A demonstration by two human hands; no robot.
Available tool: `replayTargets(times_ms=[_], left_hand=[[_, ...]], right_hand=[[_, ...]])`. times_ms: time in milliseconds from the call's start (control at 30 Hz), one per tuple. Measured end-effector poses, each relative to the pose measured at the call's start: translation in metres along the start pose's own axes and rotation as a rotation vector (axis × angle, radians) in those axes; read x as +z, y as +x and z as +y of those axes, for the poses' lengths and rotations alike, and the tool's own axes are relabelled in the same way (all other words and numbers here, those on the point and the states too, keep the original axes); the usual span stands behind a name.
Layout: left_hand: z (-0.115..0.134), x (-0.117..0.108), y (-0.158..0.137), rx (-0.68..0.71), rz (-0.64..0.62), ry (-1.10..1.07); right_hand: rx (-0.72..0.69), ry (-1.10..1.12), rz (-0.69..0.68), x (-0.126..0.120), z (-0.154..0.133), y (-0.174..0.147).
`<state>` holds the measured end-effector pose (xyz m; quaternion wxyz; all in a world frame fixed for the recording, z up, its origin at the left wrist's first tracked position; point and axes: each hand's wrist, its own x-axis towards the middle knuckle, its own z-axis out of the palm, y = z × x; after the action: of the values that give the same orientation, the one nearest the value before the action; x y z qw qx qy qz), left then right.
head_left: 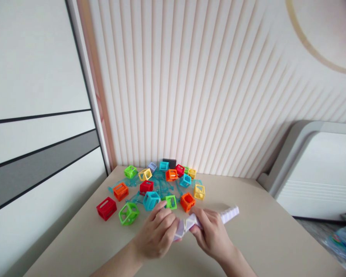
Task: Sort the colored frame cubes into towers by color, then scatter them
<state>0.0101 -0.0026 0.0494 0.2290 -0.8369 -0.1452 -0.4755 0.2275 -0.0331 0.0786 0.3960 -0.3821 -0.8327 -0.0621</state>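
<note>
A pale lilac and white snake puzzle, made of wedge-shaped segments, is held in both hands above the near part of the table. My left hand is closed around its left end, with the fingers covering much of that part. Closed on the middle is my right hand, thumb below and fingers above. A straight length of the puzzle sticks out to the right past that hand. Between the hands the segments look bent at an angle. A green cube frame and an orange cube frame lie just beyond the hands.
On the beige table several more open cube frames are scattered, including a red one at left. Translucent teal pieces lie among them. A black object stands by the ribbed wall. A white cabinet borders the left.
</note>
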Motion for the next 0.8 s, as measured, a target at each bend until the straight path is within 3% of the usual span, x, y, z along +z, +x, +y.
replayTargets(times_ms=[133, 233, 367, 467, 567, 700, 800], left_hand=[[0.001, -0.001, -0.002, 0.023, 0.059, 0.052], [0.001, 0.003, 0.002, -0.008, 0.037, 0.009], [0.003, 0.009, 0.010, -0.133, -0.091, -0.085], [0.002, 0.009, 0.011, -0.170, -0.120, -0.105], [-0.004, 0.006, 0.005, -0.225, -0.062, -0.061], [-0.017, 0.002, -0.004, -0.362, 0.095, 0.011], [-0.020, -0.002, -0.005, -0.384, 0.149, -0.003]], right_hand=[[0.073, 0.107, -0.065, 0.002, -0.004, -0.002], [0.096, 0.077, -0.064, 0.003, -0.003, -0.002], [0.000, -0.091, -0.002, 0.009, -0.002, -0.001], [-0.084, -0.157, -0.008, 0.012, -0.003, -0.001], [-0.120, -0.178, 0.011, 0.012, -0.001, 0.000], [-0.063, -0.220, 0.059, 0.005, 0.009, 0.001], [-0.068, -0.251, 0.053, -0.001, 0.016, 0.002]])
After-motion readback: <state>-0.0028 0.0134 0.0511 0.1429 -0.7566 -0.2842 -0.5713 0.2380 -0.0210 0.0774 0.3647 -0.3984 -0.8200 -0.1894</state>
